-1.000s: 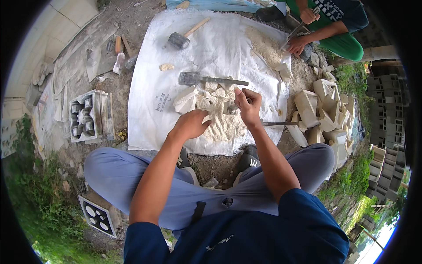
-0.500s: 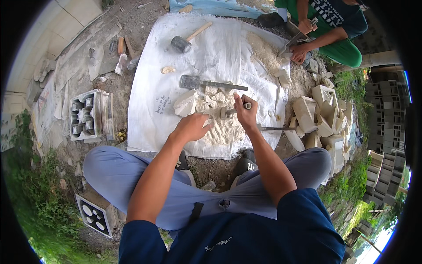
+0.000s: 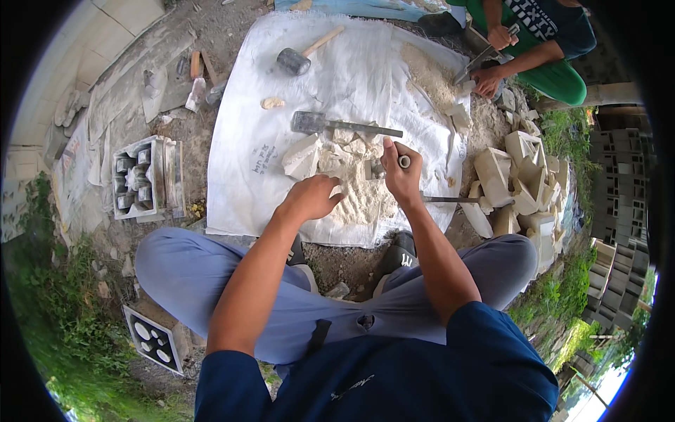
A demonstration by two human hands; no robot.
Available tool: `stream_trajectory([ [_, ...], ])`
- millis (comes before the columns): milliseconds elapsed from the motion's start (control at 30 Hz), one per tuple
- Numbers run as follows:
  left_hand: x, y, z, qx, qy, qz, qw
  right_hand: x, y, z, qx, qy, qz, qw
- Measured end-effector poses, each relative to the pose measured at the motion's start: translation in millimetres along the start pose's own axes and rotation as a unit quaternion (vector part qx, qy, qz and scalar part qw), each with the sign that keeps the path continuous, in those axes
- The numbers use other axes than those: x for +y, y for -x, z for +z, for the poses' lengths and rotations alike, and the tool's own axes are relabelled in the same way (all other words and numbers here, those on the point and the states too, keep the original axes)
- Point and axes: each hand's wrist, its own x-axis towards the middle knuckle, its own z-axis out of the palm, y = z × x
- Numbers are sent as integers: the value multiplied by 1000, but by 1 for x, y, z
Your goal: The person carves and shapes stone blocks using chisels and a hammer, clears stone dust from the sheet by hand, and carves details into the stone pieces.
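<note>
Grey hammer (image 3: 375, 169), 1 held; mallets (image 3: 293, 62) (image 3: 309, 122), 2

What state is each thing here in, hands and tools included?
Right hand: grip closed on the hammer
Hammer: held, head at the rubble
Left hand: grip open, fingertips at the rubble
Rubble: broken, crumbled
Wooden-handled mallet: lying down, unheld
Dark-handled mallet: lying down, unheld
White sheet: spread out, creased
Pale blocks: piled loosely
Co-worker's hand: closed on a long tool

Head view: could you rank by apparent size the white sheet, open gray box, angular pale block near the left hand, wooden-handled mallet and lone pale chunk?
1. White sheet
2. Open gray box
3. Angular pale block and wooden-handled mallet: too alike to rank
4. Lone pale chunk
</note>
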Motion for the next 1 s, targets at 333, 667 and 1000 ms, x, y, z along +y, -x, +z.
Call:
stream_trajectory([
  [333, -12, 3, 9, -96, -28, -57, 993, 8, 3, 6, -43, -12, 37, 998],
  [667, -8, -2, 10, -114, -33, -80, 990, 2, 7, 16, -58, 33, 35, 997],
  [1000, -9, -2, 8, -128, -40, -104, 985, -20, 5, 18, -38, 52, -1, 998],
])
